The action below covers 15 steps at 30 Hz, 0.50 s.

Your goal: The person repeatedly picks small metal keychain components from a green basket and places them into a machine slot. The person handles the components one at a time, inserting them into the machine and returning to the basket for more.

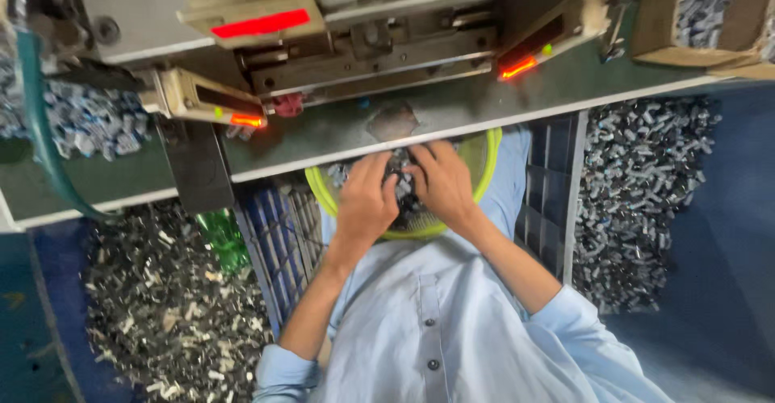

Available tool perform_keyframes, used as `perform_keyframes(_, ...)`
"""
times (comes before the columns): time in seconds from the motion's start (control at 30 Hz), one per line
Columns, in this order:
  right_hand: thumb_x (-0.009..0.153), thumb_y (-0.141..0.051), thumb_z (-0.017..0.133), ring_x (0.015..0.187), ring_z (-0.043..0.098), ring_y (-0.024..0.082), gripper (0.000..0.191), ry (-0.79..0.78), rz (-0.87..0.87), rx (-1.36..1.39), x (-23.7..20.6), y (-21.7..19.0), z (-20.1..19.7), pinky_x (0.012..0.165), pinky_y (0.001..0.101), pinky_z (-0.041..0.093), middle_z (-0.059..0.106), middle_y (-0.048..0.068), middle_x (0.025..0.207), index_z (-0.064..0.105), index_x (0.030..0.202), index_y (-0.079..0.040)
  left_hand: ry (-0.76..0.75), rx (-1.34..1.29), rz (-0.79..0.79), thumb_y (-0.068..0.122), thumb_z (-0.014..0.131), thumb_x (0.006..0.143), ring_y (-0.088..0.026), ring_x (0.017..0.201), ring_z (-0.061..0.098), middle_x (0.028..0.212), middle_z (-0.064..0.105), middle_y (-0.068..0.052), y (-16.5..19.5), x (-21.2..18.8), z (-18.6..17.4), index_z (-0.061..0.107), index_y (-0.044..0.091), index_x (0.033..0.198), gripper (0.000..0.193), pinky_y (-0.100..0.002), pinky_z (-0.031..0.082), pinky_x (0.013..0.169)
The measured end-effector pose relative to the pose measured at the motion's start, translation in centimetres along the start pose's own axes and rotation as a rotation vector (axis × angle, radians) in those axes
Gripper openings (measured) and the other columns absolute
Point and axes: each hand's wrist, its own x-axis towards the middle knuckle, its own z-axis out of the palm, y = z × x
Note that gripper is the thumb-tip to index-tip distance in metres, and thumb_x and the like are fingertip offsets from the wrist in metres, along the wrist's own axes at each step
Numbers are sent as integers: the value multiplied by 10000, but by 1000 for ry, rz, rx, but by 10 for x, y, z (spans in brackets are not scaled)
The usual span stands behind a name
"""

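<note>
A yellow-green basket point(484, 179) of small dark metal parts point(401, 183) is held in the lap, just below the edge of the green worktable point(339, 133). The left hand point(365, 201) and the right hand point(442, 185) are buried in the parts, fingers curled around some of them; how firmly they are gripped cannot be told. The parts are heaped every way, so no single long axis can be made out. At 12 o'clock from the hands a grey press machine point(363, 24) with red lights is seen. Heaps of similar parts point(638, 201) are spread at 3 o'clock, and scrap pieces point(161, 298) at 8 o'clock, on a blue floor point(726, 233). A green bottle point(222, 238) is stood at 9 o'clock.
</note>
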Motion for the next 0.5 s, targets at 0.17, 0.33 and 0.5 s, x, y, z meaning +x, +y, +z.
perform_keyframes(0.17,831,-183,762,1024,651,361,300,-7,86,26,6,-6,3,874,448,527,692,116,1067,689,1108,-96,-12,91,38,52,700,802,-432,1102,608,1156,678,-235,-6,13,22,657,-53,1194,408,-481,481,976)
perform_keyframes(0.33,880,-119,723,999,646,373,307,10,106,182,0,-9,-6,857,439,525,685,150,1069,675,1172,-40,-91,-11,-26,5,691,783,-368,947,636,974,693,-147,-4,7,22,713,33,1054,273,-429,523,847)
perform_keyframes(0.5,827,-58,771,877,684,288,199,69,11,179,-7,-8,-10,791,375,552,728,88,962,718,1009,-119,-104,-217,-99,-13,730,727,-301,757,642,903,690,-115,-3,7,13,720,44,991,270,-374,536,699)
